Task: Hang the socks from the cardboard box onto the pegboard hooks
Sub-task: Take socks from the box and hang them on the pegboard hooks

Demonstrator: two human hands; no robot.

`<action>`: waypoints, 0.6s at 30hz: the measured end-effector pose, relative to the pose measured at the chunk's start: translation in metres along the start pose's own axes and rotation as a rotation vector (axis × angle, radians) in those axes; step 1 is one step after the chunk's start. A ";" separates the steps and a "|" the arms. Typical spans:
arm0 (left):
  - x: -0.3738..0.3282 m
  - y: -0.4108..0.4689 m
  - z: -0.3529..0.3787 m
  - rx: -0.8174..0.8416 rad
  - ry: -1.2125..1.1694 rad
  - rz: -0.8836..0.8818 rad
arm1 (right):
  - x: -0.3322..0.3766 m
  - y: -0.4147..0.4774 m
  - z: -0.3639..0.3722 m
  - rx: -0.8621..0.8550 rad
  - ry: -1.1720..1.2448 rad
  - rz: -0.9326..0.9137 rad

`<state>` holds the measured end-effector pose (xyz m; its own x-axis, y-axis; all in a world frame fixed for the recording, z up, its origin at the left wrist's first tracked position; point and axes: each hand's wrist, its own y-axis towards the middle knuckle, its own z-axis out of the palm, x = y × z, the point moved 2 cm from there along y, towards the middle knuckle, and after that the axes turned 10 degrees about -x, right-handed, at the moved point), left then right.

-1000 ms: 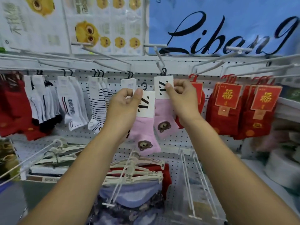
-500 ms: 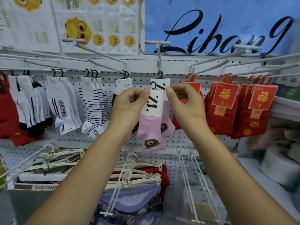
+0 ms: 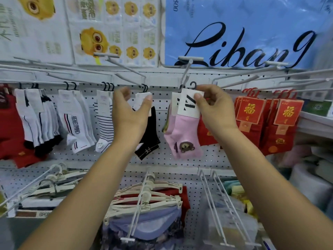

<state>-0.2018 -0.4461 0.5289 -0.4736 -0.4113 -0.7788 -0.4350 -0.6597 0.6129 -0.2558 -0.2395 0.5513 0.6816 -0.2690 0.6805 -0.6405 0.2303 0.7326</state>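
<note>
My right hand (image 3: 212,107) pinches the white card label of a pink sock with a brown bear patch (image 3: 185,134). The sock's small black hanger hook (image 3: 193,84) sits level with the white pegboard hook (image 3: 185,74); I cannot tell whether it is on the rod. Another pink sock (image 3: 170,123) hangs just behind it on that rod. My left hand (image 3: 132,109) hovers to the left with relaxed fingers, holding nothing, in front of a black sock (image 3: 148,139). The cardboard box is out of view.
White, striped and red socks (image 3: 75,121) hang along the pegboard to the left. Red packs with gold characters (image 3: 270,123) hang to the right. Long white hooks (image 3: 252,76) jut toward me. Underwear on hangers (image 3: 144,199) and empty rods (image 3: 216,204) fill the lower row.
My left hand has let go of the pink sock's label and moved left. My right hand now holds that sock alone, up by the rod where the other pink sock hangs.
</note>
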 end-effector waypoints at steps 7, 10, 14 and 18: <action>-0.002 0.031 -0.003 0.137 -0.053 0.093 | 0.012 0.000 0.018 0.042 -0.105 -0.081; 0.001 0.032 -0.005 0.170 -0.091 0.097 | 0.010 -0.004 0.022 0.009 -0.174 -0.076; 0.005 0.028 -0.008 0.215 -0.121 0.091 | 0.010 -0.008 0.024 -0.027 -0.220 -0.072; 0.004 0.025 -0.013 0.251 -0.118 0.066 | 0.014 -0.014 0.023 -0.026 -0.313 -0.114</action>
<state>-0.2049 -0.4723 0.5391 -0.5864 -0.3629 -0.7241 -0.5691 -0.4516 0.6872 -0.2452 -0.2684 0.5500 0.6041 -0.5678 0.5592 -0.5544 0.2046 0.8067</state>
